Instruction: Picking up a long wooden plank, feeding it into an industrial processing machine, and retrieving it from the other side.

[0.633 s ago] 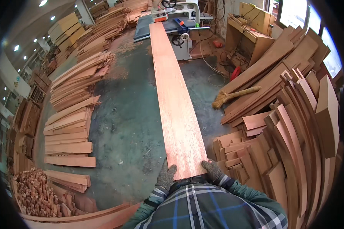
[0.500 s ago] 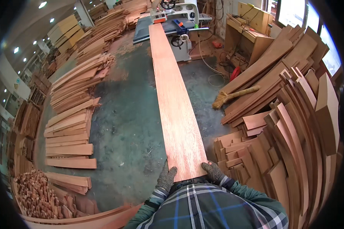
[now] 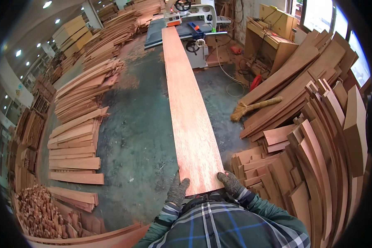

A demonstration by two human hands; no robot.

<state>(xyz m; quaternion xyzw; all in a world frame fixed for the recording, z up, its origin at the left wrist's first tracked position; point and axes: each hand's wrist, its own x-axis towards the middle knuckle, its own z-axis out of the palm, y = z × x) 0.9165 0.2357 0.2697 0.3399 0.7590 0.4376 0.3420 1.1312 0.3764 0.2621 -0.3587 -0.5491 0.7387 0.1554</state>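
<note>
Reddish long plank [image 3: 190, 111] — gloved left hand [image 3: 178, 191] and right hand [image 3: 230, 184], fingers clamped on its near corners.

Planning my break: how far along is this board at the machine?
Far end of the long board already rests on the machine table. Gloved left hand and right hand grip its near end. Most of its length hangs over the floor, not yet fed.
</note>
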